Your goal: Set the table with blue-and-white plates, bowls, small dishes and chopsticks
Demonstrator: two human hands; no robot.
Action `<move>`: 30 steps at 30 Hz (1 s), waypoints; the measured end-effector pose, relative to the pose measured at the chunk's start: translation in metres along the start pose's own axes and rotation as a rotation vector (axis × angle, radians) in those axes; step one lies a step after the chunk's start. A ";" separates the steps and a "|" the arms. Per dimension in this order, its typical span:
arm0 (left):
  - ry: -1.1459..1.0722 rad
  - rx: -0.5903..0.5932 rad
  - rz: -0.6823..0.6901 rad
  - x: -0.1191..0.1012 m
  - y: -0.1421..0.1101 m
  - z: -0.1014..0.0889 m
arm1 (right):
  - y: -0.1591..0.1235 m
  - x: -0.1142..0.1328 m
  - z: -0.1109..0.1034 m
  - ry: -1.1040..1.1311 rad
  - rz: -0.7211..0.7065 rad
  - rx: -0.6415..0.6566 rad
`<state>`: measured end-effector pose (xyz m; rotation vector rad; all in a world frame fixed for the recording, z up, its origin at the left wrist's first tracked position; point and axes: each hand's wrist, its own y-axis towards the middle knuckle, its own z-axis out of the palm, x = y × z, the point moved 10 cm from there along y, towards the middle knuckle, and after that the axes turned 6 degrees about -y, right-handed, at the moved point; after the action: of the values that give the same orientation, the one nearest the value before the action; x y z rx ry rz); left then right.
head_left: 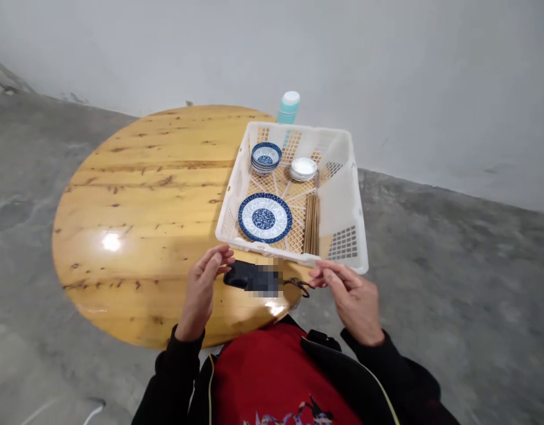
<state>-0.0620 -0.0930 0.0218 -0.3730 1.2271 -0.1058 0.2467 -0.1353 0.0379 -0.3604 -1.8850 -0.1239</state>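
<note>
My left hand [204, 286] is just left of a black phone [239, 275], fingers loosely bent and apart, holding nothing. The phone lies on the table by the basket's front side, part of it covered by a pixelated patch. A dark cord [300, 285] trails from its right end. My right hand [352, 298] hovers near the cord's end, over the basket's front right corner, with fingers loosely apart; whether a fingertip touches the cord is unclear. Inside the white plastic basket [357, 203] are stacked blue-and-white bowls [266, 157], small white dishes [303, 168], a blue-rimmed plate [265, 218] and wooden chopsticks [311, 224].
The round wooden table [148, 195] carries the basket on its right part, and the basket's right side reaches past the table edge. A turquoise bottle with a white lid [288, 107] stands behind the basket. A pale wall [409, 88] rises beyond the concrete floor [467, 283].
</note>
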 end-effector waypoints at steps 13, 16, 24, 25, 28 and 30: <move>0.090 -0.028 -0.109 0.079 -0.078 -0.063 | -0.105 -0.066 0.122 0.193 0.277 0.374; 0.121 0.027 -0.108 0.083 -0.085 -0.056 | -0.105 -0.062 0.123 0.187 0.282 0.379; 0.222 0.089 -0.026 0.063 -0.080 -0.044 | -0.096 -0.055 0.136 0.161 0.252 0.434; 0.262 0.090 0.012 0.054 -0.076 -0.041 | -0.095 -0.054 0.137 0.157 0.244 0.444; 0.411 0.111 0.153 0.016 -0.059 -0.027 | -0.085 -0.046 0.131 0.138 0.202 0.460; 0.519 0.149 0.259 -0.015 -0.045 -0.007 | -0.070 -0.034 0.119 0.112 0.139 0.448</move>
<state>-0.0687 -0.1321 0.0481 -0.0503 1.7575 -0.0717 0.1280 -0.1769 -0.0273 -0.1705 -1.7117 0.3601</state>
